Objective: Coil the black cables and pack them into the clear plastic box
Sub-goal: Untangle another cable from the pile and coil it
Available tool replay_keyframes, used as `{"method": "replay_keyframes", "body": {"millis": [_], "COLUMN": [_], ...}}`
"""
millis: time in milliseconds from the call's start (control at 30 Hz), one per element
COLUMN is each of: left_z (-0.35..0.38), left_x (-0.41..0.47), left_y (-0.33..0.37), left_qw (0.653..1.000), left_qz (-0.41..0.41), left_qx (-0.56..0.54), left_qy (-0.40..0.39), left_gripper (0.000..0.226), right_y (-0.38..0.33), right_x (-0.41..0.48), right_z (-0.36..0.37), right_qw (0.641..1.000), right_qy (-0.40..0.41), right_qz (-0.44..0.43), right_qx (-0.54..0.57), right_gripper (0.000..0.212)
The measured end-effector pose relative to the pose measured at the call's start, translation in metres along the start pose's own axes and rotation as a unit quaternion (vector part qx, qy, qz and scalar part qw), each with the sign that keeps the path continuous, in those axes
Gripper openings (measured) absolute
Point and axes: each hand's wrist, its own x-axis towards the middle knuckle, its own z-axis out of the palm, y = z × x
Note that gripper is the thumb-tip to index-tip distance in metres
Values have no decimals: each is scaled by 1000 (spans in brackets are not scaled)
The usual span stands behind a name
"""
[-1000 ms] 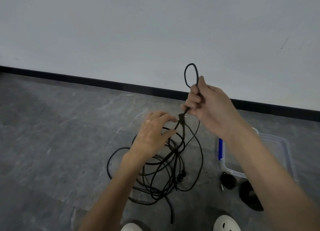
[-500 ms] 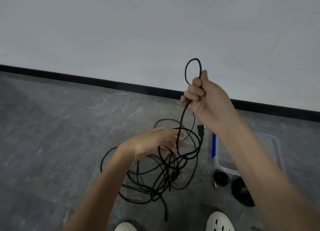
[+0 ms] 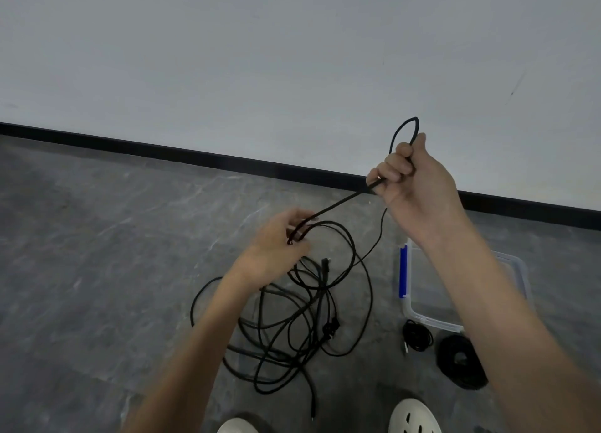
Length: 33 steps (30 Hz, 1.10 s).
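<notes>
A person standing on a grey stone-look floor [image 3: 97, 270] works a black cable [image 3: 341, 203] between two bare hands. The right hand [image 3: 416, 182], raised at far right in front of a pale wall [image 3: 260, 58], is clenched in a fist round the cable, and a small loop [image 3: 403, 133] stands up above its knuckles. From that fist the cable runs taut, down and to the left, to the left hand [image 3: 273, 247], whose curled fingers close on it where it bends into a wider loop. A thinner strand drops from the right fist to the floor.

Below the left hand, the rest of the black cables lie in a loose tangle [image 3: 292, 328] on the floor, near the centre, with a plug end trailing towards the person's feet.

The clear plastic box [image 3: 432, 322] sits on the floor to the right of the tangle, partly hidden by the right forearm; a blue latch [image 3: 403, 273] shows on its left side. Just in front of its near edge lie two cables already wound: a small coil [image 3: 418, 335] and, to its right, a larger coil [image 3: 460, 364], both outside the box.

The toes of two white shoes [image 3: 414, 416] show at the near edge. A black baseboard [image 3: 227, 161] runs along the foot of the wall.
</notes>
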Motion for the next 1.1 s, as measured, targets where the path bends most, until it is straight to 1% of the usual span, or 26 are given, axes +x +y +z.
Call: {"method": "replay_keyframes", "body": {"millis": [67,100,133,167,200,233,267,333,400,433,467,500,533,600,633,700,733,767,867,933,967,1000,1067,1100], "left_z": [3,3,1,-2,-5,-7,-9,-11,-14,-16,-17,-18,-18,-17,-16,-14,-13,-13,-6,0,1,1,0,0], "left_x": [3,4,4,4,4,3,1,-1,-4,-5,-6,-8,-9,-9,-8,-6,-5,-4,-5,-6,-7,-8,-8,-8], "left_y": [-3,-4,-6,-8,-10,-9,-8,-4,0,0,1,3,6,13,15,18,19,19,23,25,25,24,18,15], "left_qw": [987,976,968,963,959,956,956,966,984,992,997,998,997,985,973,936,921,914,917,925,933,944,966,975], "left_qz": [21,26,36,46,56,60,61,50,44,46,50,56,62,58,51,52,57,64,93,100,97,96,95,93], "left_qx": [128,166,180,181,182,191,206,212,158,113,62,8,-46,-158,-223,-347,-385,-400,-387,-363,-341,-313,-235,-197], "left_qy": [98,137,171,196,213,213,198,140,75,43,17,3,5,37,44,34,26,18,-16,-45,-51,-52,-51,-50], "left_gripper": [23,18,14,15,20,30,42,65,78,78,72,62,47,17,14,17,19,20,15,13,14,18,25,28], "right_y": [1,1,1,1,0,0,-1,-1,-1,-1,-2,-3,-4,-6,-5,0,3,7,21,29,28,25,9,-2], "right_x": [1,1,1,2,2,2,2,3,4,4,5,5,5,3,2,-2,-3,-6,-13,-17,-16,-15,-10,-8], "right_z": [-1,-1,-1,-1,-1,-1,-2,-2,-3,-4,-4,-5,-5,-7,-7,-5,-2,1,12,16,17,18,15,13], "right_qw": [1000,1000,1000,1000,1000,1000,1000,1000,1000,1000,1000,999,999,1000,1000,997,995,992,979,971,973,980,996,998], "right_qy": [3,3,2,1,1,0,1,3,7,10,14,18,19,5,-10,-45,-63,-83,-154,-168,-159,-139,-79,-55], "right_qz": [-1,-2,-3,-3,-2,-2,-2,0,1,0,-3,-5,-4,8,19,37,44,53,94,101,90,72,21,-4], "right_qx": [-2,-4,-4,-3,-1,1,5,16,24,26,26,26,26,6,-14,-54,-69,-79,-99,-134,-139,-121,-30,22], "right_gripper": [43,43,43,43,43,43,43,43,42,42,42,41,40,32,24,10,7,8,9,13,15,17,18,18]}}
